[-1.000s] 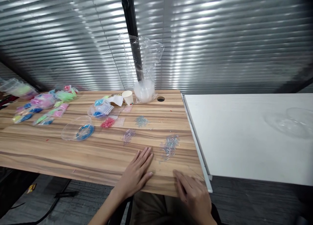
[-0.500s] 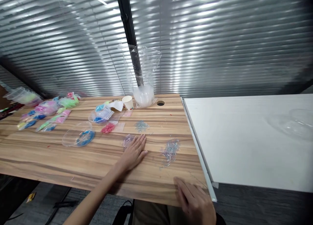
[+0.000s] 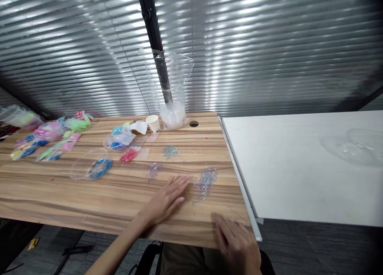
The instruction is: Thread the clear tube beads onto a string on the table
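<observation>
From where I stand, L hand lies flat, nothing gripped; R hand curled, can't tell if pinching smth. Blue-grey pile at L hand's 2 o'clock, purple pile 11, teal pile 12, prob. apart so colours don't mix.

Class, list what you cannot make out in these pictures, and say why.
All in the head view:
Left hand: fingertips blurred.
Right hand: its curled fingers hide whether it holds anything.
Nearest bead pile: pieces too small to count.
Clear tub: cut off by the left edge.
</observation>
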A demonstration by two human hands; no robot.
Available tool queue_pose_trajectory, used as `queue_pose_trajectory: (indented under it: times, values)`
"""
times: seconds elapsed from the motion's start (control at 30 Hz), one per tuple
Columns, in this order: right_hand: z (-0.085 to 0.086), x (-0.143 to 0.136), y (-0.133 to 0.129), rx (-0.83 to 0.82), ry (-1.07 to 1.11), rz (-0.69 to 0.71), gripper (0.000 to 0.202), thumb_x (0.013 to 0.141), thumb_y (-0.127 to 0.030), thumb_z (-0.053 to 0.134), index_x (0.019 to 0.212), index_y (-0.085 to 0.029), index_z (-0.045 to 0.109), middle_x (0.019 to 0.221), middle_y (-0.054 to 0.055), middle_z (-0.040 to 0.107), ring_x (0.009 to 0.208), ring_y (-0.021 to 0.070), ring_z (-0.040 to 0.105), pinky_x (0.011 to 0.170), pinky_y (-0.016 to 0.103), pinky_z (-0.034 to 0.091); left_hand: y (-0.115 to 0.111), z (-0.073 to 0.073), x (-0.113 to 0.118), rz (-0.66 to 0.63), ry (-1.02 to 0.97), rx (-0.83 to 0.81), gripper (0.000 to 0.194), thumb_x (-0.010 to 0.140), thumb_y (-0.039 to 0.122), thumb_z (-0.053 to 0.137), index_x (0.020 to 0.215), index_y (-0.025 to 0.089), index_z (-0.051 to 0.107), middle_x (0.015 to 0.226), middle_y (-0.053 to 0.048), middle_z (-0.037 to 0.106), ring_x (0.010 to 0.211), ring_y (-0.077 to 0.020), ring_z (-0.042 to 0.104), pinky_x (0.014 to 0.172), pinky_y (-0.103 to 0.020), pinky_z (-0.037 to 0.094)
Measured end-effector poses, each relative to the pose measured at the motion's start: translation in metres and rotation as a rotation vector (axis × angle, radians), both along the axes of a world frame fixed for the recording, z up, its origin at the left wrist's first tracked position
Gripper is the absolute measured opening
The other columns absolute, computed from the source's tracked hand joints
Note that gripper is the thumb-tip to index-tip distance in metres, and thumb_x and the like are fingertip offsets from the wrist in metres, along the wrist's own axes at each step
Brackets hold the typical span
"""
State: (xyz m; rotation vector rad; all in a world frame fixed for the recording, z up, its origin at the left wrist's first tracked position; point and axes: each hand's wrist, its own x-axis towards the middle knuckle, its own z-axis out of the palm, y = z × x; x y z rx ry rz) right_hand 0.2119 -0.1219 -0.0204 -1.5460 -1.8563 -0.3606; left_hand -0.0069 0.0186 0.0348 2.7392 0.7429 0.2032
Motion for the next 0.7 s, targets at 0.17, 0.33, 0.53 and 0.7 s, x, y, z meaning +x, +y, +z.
queue_pose_trajectory:
  times: [0.17, 0.33, 0.53, 0.7]
  values:
    - [-0.002, 0.0, -0.002, -0.006, 0.004, 0.013, 0.031, 0.094, -0.017, 0.038, 0.099, -0.014, 0.069, 0.076, 0.005, 0.07, 0.061, 0.0125, 0.062, 0.071, 0.027, 0.042, -0.03, -0.005, -0.003, -0.082, 0.018, -0.021, 0.055, 0.1, 0.033, 0.03, 0.149, 0.023, 0.008, 0.152, -0.005, 0.016, 0.14, -0.0223, 0.016, 0.115, -0.045, 0.017]
    - [-0.001, 0.001, -0.001, 0.001, 0.009, 0.042, 0.03, 0.094, -0.018, 0.039, 0.099, -0.012, 0.068, 0.078, 0.006, 0.071, 0.064, 0.0131, 0.063, 0.071, 0.028, 0.041, -0.032, -0.014, -0.002, -0.076, 0.065, 0.037, 0.055, 0.099, 0.033, 0.033, 0.148, 0.019, 0.011, 0.151, -0.008, 0.019, 0.14, -0.0217, 0.015, 0.116, -0.044, 0.018]
    - [0.001, 0.001, -0.001, 0.014, 0.027, 0.043, 0.029, 0.094, -0.017, 0.039, 0.097, -0.014, 0.068, 0.075, 0.005, 0.07, 0.063, 0.0124, 0.063, 0.067, 0.027, 0.04, -0.016, -0.021, -0.034, 0.118, 0.12, 0.18, 0.055, 0.1, 0.036, 0.029, 0.149, 0.02, 0.009, 0.151, -0.009, 0.02, 0.139, -0.0216, 0.018, 0.114, -0.044, 0.022]
    - [0.003, 0.001, 0.0, 0.012, 0.04, 0.064, 0.03, 0.094, -0.017, 0.038, 0.097, -0.014, 0.068, 0.072, 0.004, 0.069, 0.062, 0.012, 0.061, 0.066, 0.026, 0.039, 0.015, -0.03, -0.075, 0.296, 0.144, 0.285, 0.053, 0.1, 0.039, 0.025, 0.148, 0.019, 0.014, 0.148, -0.013, 0.028, 0.138, -0.0239, 0.021, 0.112, -0.052, 0.018]
